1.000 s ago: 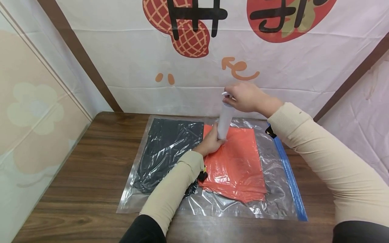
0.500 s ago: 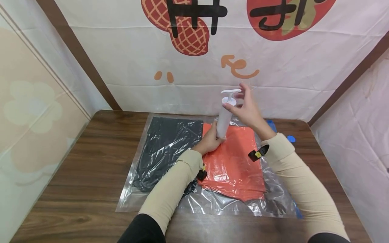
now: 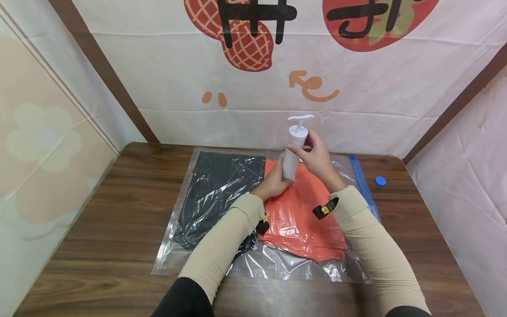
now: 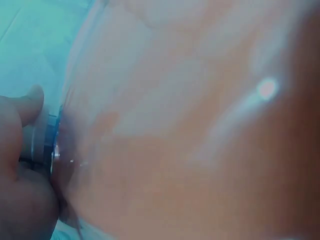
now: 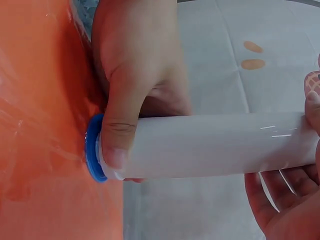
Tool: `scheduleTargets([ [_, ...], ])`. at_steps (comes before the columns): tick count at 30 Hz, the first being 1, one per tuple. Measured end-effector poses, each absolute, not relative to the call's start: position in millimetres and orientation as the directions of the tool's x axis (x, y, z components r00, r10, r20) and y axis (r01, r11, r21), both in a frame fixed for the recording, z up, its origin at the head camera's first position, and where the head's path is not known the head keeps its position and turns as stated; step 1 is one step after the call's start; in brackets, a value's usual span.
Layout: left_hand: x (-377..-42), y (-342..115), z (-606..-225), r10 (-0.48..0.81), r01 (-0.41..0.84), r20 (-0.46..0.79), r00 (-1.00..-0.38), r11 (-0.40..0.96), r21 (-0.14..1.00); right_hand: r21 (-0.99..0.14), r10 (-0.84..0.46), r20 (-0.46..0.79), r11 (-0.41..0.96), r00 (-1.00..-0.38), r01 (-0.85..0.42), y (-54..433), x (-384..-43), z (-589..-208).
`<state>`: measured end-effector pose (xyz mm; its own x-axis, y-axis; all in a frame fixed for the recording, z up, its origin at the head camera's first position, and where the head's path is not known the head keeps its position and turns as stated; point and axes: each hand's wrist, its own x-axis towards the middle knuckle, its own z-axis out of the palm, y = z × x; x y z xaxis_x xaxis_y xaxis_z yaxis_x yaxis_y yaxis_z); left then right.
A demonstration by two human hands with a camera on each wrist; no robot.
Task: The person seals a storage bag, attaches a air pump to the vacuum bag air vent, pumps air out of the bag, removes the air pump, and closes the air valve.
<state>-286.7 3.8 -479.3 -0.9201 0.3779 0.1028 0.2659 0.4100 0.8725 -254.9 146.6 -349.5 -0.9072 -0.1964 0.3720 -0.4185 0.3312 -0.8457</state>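
A white hand pump (image 3: pixel 294 154) with a T-shaped handle stands, slightly tilted, over a clear vacuum storage bag (image 3: pixel 166 265). My left hand (image 3: pixel 274 182) grips the pump's bottom end; in the right wrist view its thumb lies across the barrel beside a blue valve ring (image 5: pixel 92 150). Higher up the barrel, my right hand (image 3: pixel 320 159) holds the pump between thumb and fingers. The handle is up, with a short length of rod showing. Inside the bag lie a folded black piece (image 3: pixel 215 193) and an orange-red piece (image 3: pixel 303 229). Orange-red plastic fills most of the left wrist view.
A blue zip strip (image 3: pixel 361 178) runs along the bag's right edge. To its right a round blue cap (image 3: pixel 380 181) lies on the brown wooden table (image 3: pixel 99 229). A printed white cloth (image 3: pixel 170 75) hangs behind the table.
My right hand has let go of the pump's handle and come down to hold the barrel. The right forearm has swung inward, uncovering the blue cap. My left hand stays at the pump's base.
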Motion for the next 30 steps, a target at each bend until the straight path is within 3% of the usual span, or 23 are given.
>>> scheduleTargets([
  [8,-277.5,-1.2,-467.6,0.375,0.215,0.103,-0.921,0.268,0.939,-0.86,-0.184,0.36,0.314,-0.915,-0.402,152.8,-279.8,-379.1],
  [16,-276.6,-11.9,-461.8,0.311,0.285,0.252,-0.917,0.066,0.956,-0.882,-0.162,0.35,0.274,-0.923,-0.383,152.5,-282.2,-385.2],
  [30,-277.9,-7.5,-458.4,0.235,0.324,0.3,-0.925,0.071,0.943,-0.886,-0.152,0.341,0.276,-0.928,-0.371,147.0,-266.3,-370.0],
])
